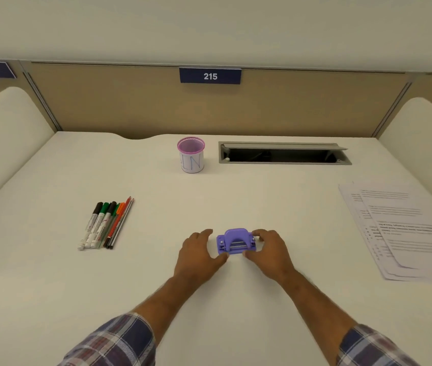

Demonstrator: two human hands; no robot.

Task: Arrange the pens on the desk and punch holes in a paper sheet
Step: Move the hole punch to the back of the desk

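Note:
A purple hole punch (236, 243) stands on the white desk (156, 273) in the middle foreground. My left hand (199, 256) touches its left end with thumb and fingers spread. My right hand (269, 250) grips its right end, thumb at the front corner and fingers curled at the back. Several markers and pens (105, 224) lie side by side in a neat row at the left. A stack of printed paper sheets (400, 228) lies at the right edge.
A pink-rimmed mesh pen cup (191, 155) with a white paper label stands at the back centre. Beside it is an open grey cable hatch (285, 153) in the desk. Cream side dividers flank the desk, and a panel numbered 215 stands behind.

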